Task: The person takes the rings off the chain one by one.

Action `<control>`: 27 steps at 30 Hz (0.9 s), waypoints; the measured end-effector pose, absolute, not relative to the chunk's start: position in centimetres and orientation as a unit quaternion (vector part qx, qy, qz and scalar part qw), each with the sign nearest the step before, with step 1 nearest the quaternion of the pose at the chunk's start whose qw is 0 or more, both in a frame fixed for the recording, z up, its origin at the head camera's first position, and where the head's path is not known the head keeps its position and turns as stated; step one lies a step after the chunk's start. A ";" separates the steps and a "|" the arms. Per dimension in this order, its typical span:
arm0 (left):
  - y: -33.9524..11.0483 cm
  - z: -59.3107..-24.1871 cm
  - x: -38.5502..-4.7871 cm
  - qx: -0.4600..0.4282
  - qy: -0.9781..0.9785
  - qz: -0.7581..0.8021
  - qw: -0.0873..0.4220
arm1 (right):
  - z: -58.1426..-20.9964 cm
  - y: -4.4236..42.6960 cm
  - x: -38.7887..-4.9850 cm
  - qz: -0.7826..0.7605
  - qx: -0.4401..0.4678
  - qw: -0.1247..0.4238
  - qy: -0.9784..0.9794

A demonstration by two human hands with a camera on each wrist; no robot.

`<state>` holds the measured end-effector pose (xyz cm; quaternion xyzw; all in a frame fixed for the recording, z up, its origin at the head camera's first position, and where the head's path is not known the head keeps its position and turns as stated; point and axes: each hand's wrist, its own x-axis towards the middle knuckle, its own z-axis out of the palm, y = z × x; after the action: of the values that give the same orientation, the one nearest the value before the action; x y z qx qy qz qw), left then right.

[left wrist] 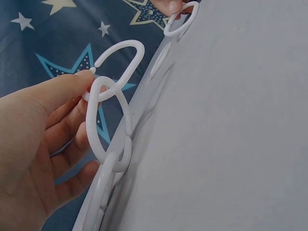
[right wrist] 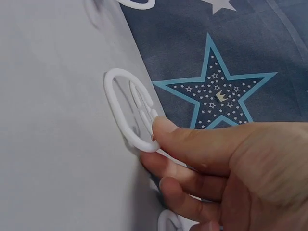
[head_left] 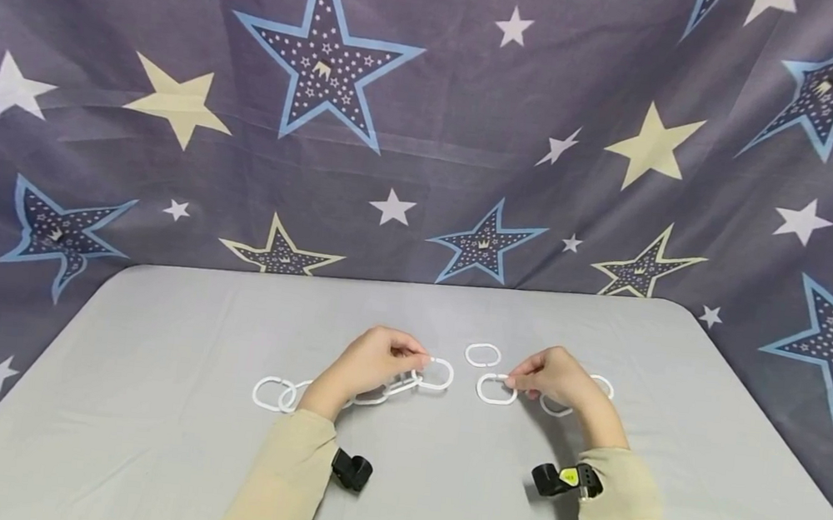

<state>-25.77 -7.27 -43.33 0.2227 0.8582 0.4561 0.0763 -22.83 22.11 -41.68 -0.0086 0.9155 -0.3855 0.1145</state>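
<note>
Between thumb and fingers, my left hand (head_left: 374, 362) pinches the white oval end link (left wrist: 140, 55) of a plastic chain. A small gap shows in that link near my thumb tip. More joined links (head_left: 271, 379) trail from it to the left, partly hidden behind the hand and wrist. My right hand (head_left: 558, 380) pinches a single white oval link (right wrist: 111, 96) by one end, its split side toward the thumb. The two held links are apart, with the right one a little above the table in the right wrist view.
A loose white link (head_left: 481, 366) lies just beyond the right hand's link. Other white links (head_left: 556, 413) lie beside and behind the right hand, partly covered by it. The grey-covered table (head_left: 164, 453) ends at a star-patterned curtain (head_left: 440, 170).
</note>
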 end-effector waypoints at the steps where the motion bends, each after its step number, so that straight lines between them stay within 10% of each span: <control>1: -7.3 -43.3 -25.8 0.223 0.858 0.457 0.076 | -41.7 22.1 -22.8 -0.381 -0.008 0.115 0.918; 27: -7.2 -43.3 -25.8 0.228 0.851 0.466 0.080 | -40.8 20.4 -22.7 -0.392 -0.027 0.061 0.918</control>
<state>-25.78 -7.25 -43.30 0.2278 0.8513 0.4658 0.0803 -22.69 20.38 -40.78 -0.0269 0.9176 -0.3919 0.0606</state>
